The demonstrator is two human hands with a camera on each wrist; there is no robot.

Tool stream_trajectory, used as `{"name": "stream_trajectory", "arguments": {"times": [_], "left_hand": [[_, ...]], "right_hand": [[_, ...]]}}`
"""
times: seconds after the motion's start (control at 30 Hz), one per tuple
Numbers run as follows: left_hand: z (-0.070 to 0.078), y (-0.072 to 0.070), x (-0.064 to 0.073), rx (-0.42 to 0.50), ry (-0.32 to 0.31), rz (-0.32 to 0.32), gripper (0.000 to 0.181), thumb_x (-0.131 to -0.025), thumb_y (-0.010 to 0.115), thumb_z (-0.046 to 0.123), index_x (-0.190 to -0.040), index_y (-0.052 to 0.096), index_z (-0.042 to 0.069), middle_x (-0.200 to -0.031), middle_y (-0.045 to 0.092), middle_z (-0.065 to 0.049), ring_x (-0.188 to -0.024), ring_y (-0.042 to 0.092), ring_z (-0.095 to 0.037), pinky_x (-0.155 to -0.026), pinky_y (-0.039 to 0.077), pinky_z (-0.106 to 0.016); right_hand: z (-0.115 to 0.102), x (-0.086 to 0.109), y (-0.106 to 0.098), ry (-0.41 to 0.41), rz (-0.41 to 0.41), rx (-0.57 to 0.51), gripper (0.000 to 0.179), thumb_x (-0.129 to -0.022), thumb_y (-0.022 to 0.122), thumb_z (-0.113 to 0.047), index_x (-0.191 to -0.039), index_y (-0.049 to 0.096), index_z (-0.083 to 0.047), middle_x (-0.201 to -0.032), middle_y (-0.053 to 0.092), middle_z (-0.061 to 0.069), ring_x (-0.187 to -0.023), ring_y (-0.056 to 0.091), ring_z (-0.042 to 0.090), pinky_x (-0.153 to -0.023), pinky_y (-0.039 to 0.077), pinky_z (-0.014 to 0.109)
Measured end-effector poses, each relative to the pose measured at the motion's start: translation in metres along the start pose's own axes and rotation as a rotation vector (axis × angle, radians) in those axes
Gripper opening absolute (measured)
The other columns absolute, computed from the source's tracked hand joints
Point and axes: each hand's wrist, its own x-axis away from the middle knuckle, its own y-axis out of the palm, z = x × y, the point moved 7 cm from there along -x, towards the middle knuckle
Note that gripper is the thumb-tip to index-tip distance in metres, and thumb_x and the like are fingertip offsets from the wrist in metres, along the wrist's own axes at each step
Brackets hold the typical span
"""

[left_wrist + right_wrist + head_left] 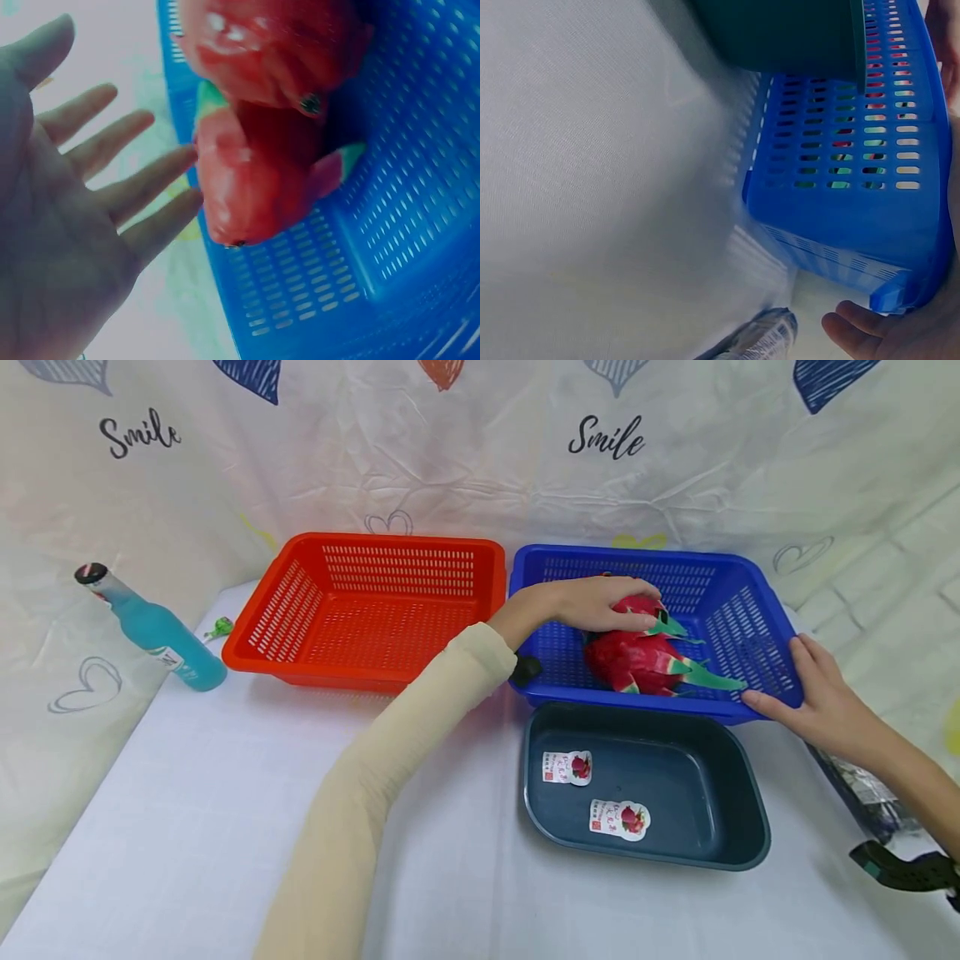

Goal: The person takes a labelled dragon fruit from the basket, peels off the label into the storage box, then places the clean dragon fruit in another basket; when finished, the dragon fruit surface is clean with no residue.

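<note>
Two red dragon fruits with green-tipped scales lie in the blue basket (750, 602), the nearer dragon fruit (630, 658) partly covering the farther dragon fruit (259, 176). Above them, my left hand (600, 604) reaches in from the left; in the left wrist view its fingers are spread and nearly straight, fingertips close to the farther fruit. Whether they touch it I cannot tell. My right hand (832, 710) grips the basket's near right corner, thumb on the front rim and fingers at the right side. In the right wrist view its fingertips show outside the basket wall.
A red basket (390, 627) stands left of the blue one. In front is a dark green tub (675, 793) holding two dragon fruit labels (619, 820). At the left are a blue bottle (168, 639) and a small green wrapped item (220, 627). A patterned packet (761, 341) lies at the right.
</note>
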Motion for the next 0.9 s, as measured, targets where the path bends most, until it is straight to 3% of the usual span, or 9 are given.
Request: {"name": "stream_trajectory", "arguments": {"times": [0.1,0.23,0.43,0.53,0.73,0.9], "left_hand": [[0.0,-0.004,0.004,0.035,-0.047,0.055,0.065,-0.098,0.043,0.051,-0.153,0.026,0.021,-0.157,0.03,0.002,-0.144,0.029,-0.012,-0.112,0.038,-0.024],[0.001,-0.004,0.008,0.003,-0.115,0.081,0.067,-0.097,0.037,0.058,-0.155,0.022,0.026,-0.16,0.024,0.006,-0.146,0.026,-0.01,-0.116,0.034,-0.028],[0.003,-0.001,0.011,-0.131,-0.195,0.083,0.068,-0.096,0.026,0.067,-0.155,0.013,0.035,-0.163,0.011,0.013,-0.152,0.011,-0.012,-0.125,0.012,-0.04],[0.002,0.0,0.014,-0.179,-0.247,0.101,0.068,-0.095,0.022,0.069,-0.155,0.009,0.039,-0.164,0.007,0.014,-0.153,0.007,-0.014,-0.126,0.004,-0.044],[0.004,0.004,0.024,-0.25,-0.323,0.198,0.067,-0.094,0.02,0.071,-0.154,0.007,0.043,-0.164,0.005,0.014,-0.154,0.006,-0.02,-0.125,0.0,-0.046],[0.002,0.011,0.034,-0.297,-0.386,0.207,0.07,-0.092,0.018,0.074,-0.153,0.0,0.045,-0.164,-0.002,0.013,-0.154,0.001,-0.025,-0.124,-0.003,-0.049]], "right_hand": [[0.001,0.001,0.0,0.004,-0.015,0.016,0.1,-0.093,0.057,-0.038,-0.152,-0.015,0.0,-0.156,-0.017,0.033,-0.129,0.01,0.066,-0.088,0.022,0.083],[0.002,0.001,-0.002,0.008,-0.039,0.029,0.101,-0.093,0.055,-0.039,-0.151,-0.018,0.001,-0.155,-0.022,0.031,-0.131,0.005,0.066,-0.09,0.019,0.083],[0.001,0.0,-0.002,-0.004,-0.054,0.019,0.102,-0.093,0.055,-0.039,-0.15,-0.019,0.002,-0.155,-0.027,0.029,-0.135,-0.006,0.065,-0.093,0.013,0.083],[-0.003,0.0,-0.004,-0.008,-0.021,0.056,0.105,-0.091,0.058,-0.04,-0.151,-0.017,0.001,-0.156,-0.025,0.027,-0.137,-0.006,0.063,-0.093,0.013,0.083],[-0.011,-0.001,-0.01,-0.003,0.087,0.15,0.107,-0.087,0.063,-0.044,-0.154,-0.009,-0.001,-0.159,-0.011,0.03,-0.14,0.005,0.06,-0.097,0.017,0.08],[-0.014,-0.002,-0.013,-0.024,0.135,0.176,0.098,-0.09,0.057,-0.045,-0.153,-0.001,0.002,-0.158,-0.004,0.032,-0.143,0.003,0.056,-0.108,0.008,0.076]]}}
